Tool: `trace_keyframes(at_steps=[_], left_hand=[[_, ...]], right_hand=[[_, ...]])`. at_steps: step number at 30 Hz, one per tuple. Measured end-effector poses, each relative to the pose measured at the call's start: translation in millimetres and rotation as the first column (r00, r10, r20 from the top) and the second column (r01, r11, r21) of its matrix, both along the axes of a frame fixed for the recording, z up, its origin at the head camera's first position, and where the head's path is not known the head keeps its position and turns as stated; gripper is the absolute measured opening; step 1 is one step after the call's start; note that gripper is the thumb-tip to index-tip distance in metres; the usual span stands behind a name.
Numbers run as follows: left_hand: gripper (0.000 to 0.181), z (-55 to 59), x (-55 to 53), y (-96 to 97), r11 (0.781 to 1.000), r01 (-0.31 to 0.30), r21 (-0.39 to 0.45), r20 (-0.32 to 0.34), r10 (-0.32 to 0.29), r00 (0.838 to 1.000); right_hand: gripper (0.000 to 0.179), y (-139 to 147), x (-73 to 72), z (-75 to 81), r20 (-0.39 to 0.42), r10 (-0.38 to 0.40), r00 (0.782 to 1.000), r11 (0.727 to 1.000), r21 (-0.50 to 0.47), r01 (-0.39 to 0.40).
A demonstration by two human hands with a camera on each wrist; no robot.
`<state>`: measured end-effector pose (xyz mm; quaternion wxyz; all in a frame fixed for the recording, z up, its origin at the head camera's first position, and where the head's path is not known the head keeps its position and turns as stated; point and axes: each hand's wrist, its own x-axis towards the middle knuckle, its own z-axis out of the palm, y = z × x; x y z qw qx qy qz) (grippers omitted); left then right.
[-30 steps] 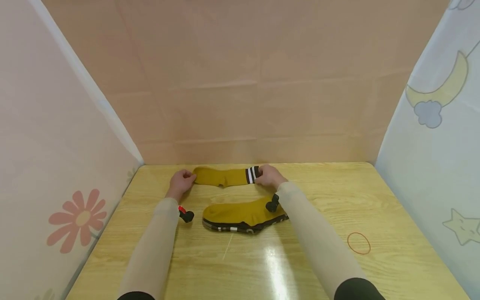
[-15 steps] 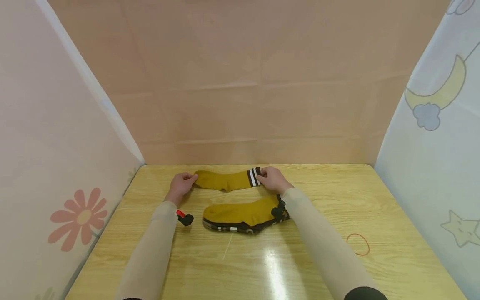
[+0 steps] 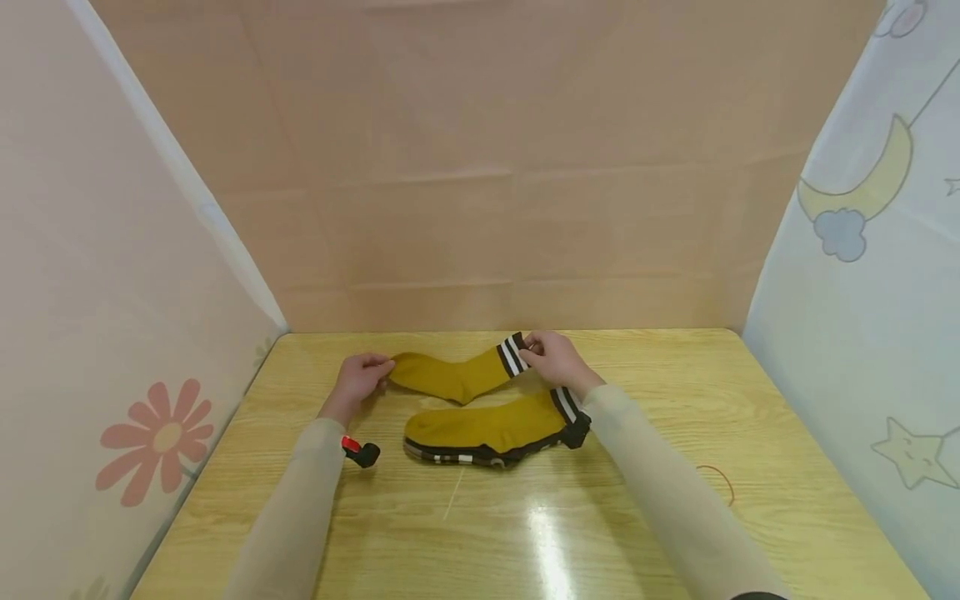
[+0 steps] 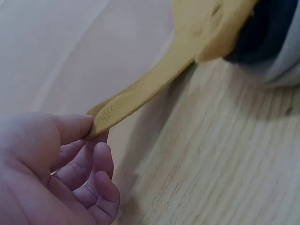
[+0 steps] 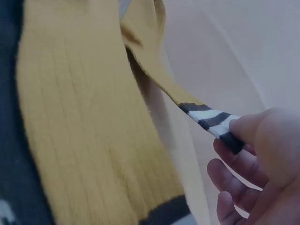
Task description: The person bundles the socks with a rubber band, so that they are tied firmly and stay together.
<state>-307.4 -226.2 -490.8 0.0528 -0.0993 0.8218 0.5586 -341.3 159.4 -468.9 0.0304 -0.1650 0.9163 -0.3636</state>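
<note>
A mustard-yellow sock [image 3: 442,377] with a black-and-white striped cuff is stretched between both hands near the back of the table. My left hand [image 3: 360,377] pinches its toe end between thumb and forefinger; the left wrist view shows the toe [image 4: 117,108] raised off the wood. The striped cuff [image 5: 211,119] is pinched by my right hand [image 3: 558,360]. In front of it lies a stack of socks, with a matching yellow sock [image 3: 480,425] on top and a dark patterned sock [image 3: 465,458] beneath. The right wrist camera partly covers the stack's cuff end.
The wooden table [image 3: 420,542] holds a thin red rubber band [image 3: 722,479] on the right, partly hidden by the right sleeve. A plain backdrop [image 3: 510,208] rises behind the table, and printed panels stand on both sides.
Both hands have come slightly nearer with the sock, its middle dipping toward the stack. The right hand has shifted a little to the right. The stack has stayed in place.
</note>
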Motion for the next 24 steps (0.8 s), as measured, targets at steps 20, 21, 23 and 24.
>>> trace_keyframes(at_steps=[20, 21, 23, 24], left_hand=[[0.038, 28.7, 25.5, 4.4, 0.996, 0.045, 0.072, -0.066, -0.04, 0.997], [0.037, 30.9, 27.0, 5.1, 0.996, 0.051, 0.072, -0.072, -0.046, 0.996], [0.037, 35.1, 30.2, 6.2, 0.995, 0.073, 0.07, -0.083, -0.067, 0.994], [0.037, 37.0, 31.9, 6.8, 0.994, 0.083, 0.071, -0.086, -0.077, 0.993]], right_hand=[[0.037, 35, 29.3, 25.5, -0.038, -0.05, 0.998, 0.991, -0.126, 0.045], [0.037, 37, 30.4, 27.1, -0.034, -0.057, 0.998, 0.99, -0.13, 0.053], [0.039, 41, 32.2, 29.2, -0.025, -0.065, 0.998, 0.989, -0.137, 0.061], [0.039, 43, 33.0, 30.0, -0.022, -0.067, 0.997, 0.988, -0.142, 0.063]])
